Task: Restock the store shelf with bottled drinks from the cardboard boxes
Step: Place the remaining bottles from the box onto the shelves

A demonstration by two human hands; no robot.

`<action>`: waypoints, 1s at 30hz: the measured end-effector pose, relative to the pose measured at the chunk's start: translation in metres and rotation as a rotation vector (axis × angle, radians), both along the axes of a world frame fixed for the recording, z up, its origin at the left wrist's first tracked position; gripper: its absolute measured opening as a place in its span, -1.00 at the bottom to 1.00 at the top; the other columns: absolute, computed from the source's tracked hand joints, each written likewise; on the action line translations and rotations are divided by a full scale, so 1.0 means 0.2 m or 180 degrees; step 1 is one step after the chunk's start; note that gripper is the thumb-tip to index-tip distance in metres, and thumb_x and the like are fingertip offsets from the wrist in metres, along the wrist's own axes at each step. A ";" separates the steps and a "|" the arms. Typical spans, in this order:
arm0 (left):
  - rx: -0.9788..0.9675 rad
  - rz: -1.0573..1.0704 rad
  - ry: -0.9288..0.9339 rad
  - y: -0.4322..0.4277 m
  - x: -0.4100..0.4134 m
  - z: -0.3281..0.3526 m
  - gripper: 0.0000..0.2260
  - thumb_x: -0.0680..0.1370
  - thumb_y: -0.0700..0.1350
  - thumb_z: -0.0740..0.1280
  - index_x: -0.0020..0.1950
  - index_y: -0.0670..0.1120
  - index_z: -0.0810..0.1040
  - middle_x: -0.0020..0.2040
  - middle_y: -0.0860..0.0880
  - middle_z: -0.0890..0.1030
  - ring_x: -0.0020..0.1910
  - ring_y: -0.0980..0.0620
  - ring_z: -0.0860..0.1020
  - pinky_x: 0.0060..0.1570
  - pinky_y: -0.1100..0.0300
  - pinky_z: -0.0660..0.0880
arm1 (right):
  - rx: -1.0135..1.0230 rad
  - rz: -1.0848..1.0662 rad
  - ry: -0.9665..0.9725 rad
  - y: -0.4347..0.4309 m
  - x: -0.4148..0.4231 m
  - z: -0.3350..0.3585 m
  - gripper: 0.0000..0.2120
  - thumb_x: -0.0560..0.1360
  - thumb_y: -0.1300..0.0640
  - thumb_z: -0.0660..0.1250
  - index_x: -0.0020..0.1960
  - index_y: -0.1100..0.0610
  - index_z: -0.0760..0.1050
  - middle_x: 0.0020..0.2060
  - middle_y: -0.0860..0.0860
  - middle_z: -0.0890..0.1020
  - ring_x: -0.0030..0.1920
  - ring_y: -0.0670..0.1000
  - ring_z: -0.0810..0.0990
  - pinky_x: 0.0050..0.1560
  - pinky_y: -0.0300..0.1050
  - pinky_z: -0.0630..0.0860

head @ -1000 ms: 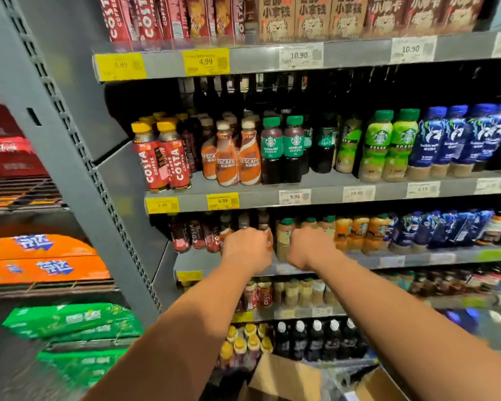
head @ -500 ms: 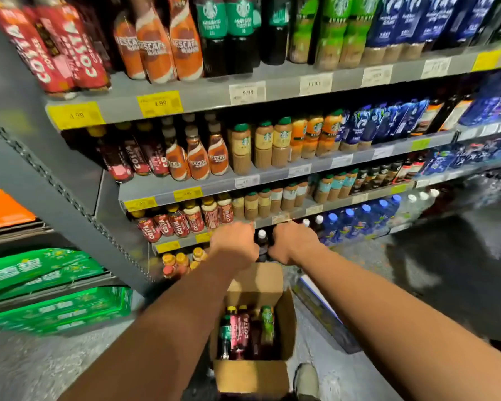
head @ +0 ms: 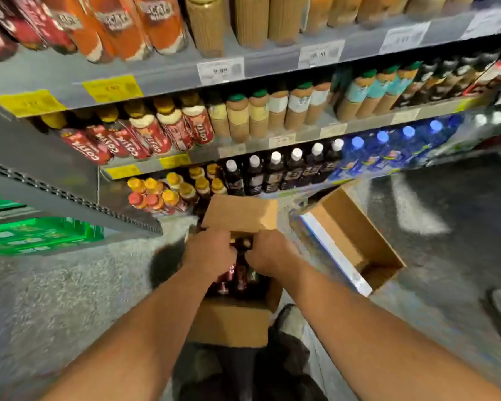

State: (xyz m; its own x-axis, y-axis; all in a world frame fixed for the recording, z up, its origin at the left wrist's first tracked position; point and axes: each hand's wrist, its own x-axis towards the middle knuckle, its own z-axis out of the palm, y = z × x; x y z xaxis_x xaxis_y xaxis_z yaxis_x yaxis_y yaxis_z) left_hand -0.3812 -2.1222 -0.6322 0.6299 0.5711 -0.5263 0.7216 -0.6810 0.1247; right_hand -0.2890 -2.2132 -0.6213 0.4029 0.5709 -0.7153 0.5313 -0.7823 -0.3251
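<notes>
An open cardboard box (head: 229,322) stands on the floor in front of the shelf, its far flap up. Inside it are several bottled drinks (head: 237,279) with red, dark and green labels. My left hand (head: 209,253) and my right hand (head: 269,253) are side by side in the box's mouth, fingers curled down over the bottle tops. Blur hides whether either hand grips a bottle. On the bottom shelf just behind the box are yellow-capped bottles (head: 171,189) and dark white-capped bottles (head: 275,172).
A second open cardboard box (head: 356,235) lies tilted on the floor to the right. Red Costa bottles (head: 145,134) and tan bottles fill the shelf above. Green packs (head: 35,235) are stacked at lower left. My shoe (head: 289,316) is beside the box.
My view has tipped down from the upper shelves to the floor. Both hands have dropped from the middle shelf into the open box.
</notes>
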 end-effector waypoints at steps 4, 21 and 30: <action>-0.0327 0.0309 0.0153 -0.03 -0.07 -0.45 -0.77 0.58 0.02 0.18 -0.21 -0.05 0.48 -0.16 -0.09 0.59 -0.21 -0.08 0.53 -0.31 0.14 0.38 | -0.0189 -0.0247 0.0346 -0.09 -0.07 -0.43 -0.72 0.53 0.06 0.20 0.07 0.22 0.56 0.04 0.17 0.62 0.07 0.17 0.59 -0.07 -0.09 0.50; -0.1444 0.3267 0.0330 0.04 -0.45 -2.00 -0.33 0.47 -0.11 0.42 0.50 -0.16 0.18 0.44 -0.18 0.28 0.39 -0.18 0.32 0.35 0.01 0.27 | -0.0995 -0.2635 0.0731 0.02 -0.28 -2.05 -0.37 0.48 0.02 0.37 0.43 0.18 0.20 0.27 0.16 0.43 0.19 0.16 0.49 0.15 0.04 0.50; -0.0694 0.3321 0.0142 -0.02 -0.46 -2.23 -0.30 0.44 -0.08 0.46 0.46 -0.22 0.19 0.42 -0.21 0.29 0.40 -0.20 0.27 0.34 -0.03 0.26 | -0.0816 -0.3265 0.0662 -0.01 -0.31 -2.35 -0.46 0.45 0.06 0.41 0.36 0.15 0.33 0.24 0.13 0.49 0.18 0.16 0.54 0.17 0.10 0.52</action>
